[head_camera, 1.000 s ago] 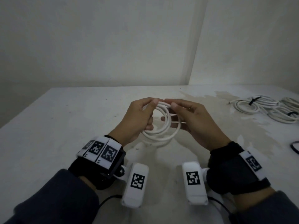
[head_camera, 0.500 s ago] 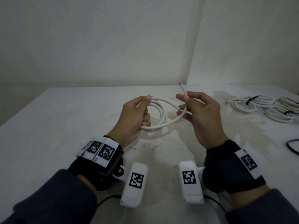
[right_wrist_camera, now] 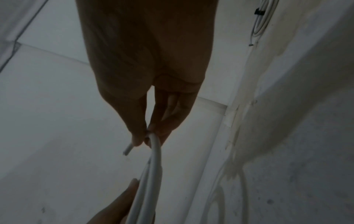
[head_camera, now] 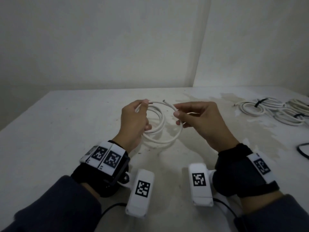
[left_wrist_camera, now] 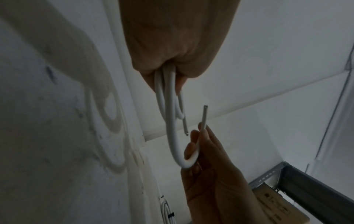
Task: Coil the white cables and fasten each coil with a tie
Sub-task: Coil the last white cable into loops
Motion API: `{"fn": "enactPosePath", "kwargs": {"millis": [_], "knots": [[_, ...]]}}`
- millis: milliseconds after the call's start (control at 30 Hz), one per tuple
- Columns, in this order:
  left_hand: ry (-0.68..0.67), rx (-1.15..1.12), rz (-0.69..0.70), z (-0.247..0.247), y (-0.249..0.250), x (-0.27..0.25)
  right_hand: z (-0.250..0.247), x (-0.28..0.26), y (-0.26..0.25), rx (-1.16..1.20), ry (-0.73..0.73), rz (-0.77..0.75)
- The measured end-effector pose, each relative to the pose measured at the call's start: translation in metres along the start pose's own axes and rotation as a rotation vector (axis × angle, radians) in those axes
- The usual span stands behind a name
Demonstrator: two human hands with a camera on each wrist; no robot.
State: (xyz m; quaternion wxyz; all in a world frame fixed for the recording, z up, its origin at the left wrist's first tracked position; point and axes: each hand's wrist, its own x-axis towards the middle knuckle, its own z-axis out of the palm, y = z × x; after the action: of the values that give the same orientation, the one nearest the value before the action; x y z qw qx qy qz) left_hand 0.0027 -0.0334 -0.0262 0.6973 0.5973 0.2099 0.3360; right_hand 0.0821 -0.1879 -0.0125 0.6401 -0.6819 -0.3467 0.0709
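Note:
A white cable (head_camera: 160, 129) is wound into a small coil held above the table (head_camera: 50, 124). My left hand (head_camera: 133, 121) grips the coil's left side, fingers curled round several loops (left_wrist_camera: 166, 84). My right hand (head_camera: 200, 121) pinches the cable's loose end between thumb and forefinger (right_wrist_camera: 151, 136). The cut tip (head_camera: 164, 101) sticks out up and left of that pinch. From the pinch the outermost loop (head_camera: 177, 136) hangs down and back to the coil. I see no tie in either hand.
Several white coils (head_camera: 260, 108) bound with black ties (head_camera: 259, 102) lie at the table's far right. A black cord (head_camera: 301, 151) curves in at the right edge. Walls meet in a corner behind the table. A metal shelf frame (left_wrist_camera: 298, 181) shows in the left wrist view.
The right hand has carried the loose end round the coil, widening the outer loop. The tip pointed up half a second ago and now points left toward the left hand's thumb.

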Motion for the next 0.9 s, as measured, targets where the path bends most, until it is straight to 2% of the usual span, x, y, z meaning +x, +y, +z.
{"fn": "enactPosePath", "kwargs": {"millis": [100, 267, 400, 467, 633, 733, 800, 900], "knots": [[-0.094, 0.112, 0.055, 0.003, -0.001, -0.003, -0.001, 0.001, 0.002, -0.009, 0.028, -0.004], [-0.307, 0.142, -0.009, 0.005, 0.002, -0.010, -0.004, 0.005, 0.007, -0.032, 0.219, -0.047], [-0.400, 0.194, -0.056, 0.007, 0.005, -0.015, -0.001, 0.004, 0.005, -0.205, 0.186, -0.158], [-0.437, 0.167, -0.100, 0.007, 0.008, -0.017, 0.000, 0.004, 0.004, -0.167, 0.143, -0.169], [-0.465, 0.140, -0.137, 0.007, 0.010, -0.019, 0.003, 0.003, 0.004, -0.119, 0.042, -0.209], [-0.412, 0.104, -0.177, 0.008, 0.011, -0.018, 0.005, 0.002, 0.001, -0.103, -0.017, -0.220], [-0.376, 0.091, -0.184, 0.009, 0.012, -0.017, 0.004, 0.003, 0.002, -0.106, 0.029, -0.212], [-0.346, 0.119, -0.132, 0.009, 0.010, -0.016, 0.002, 0.003, 0.005, -0.264, 0.104, -0.123]]}}
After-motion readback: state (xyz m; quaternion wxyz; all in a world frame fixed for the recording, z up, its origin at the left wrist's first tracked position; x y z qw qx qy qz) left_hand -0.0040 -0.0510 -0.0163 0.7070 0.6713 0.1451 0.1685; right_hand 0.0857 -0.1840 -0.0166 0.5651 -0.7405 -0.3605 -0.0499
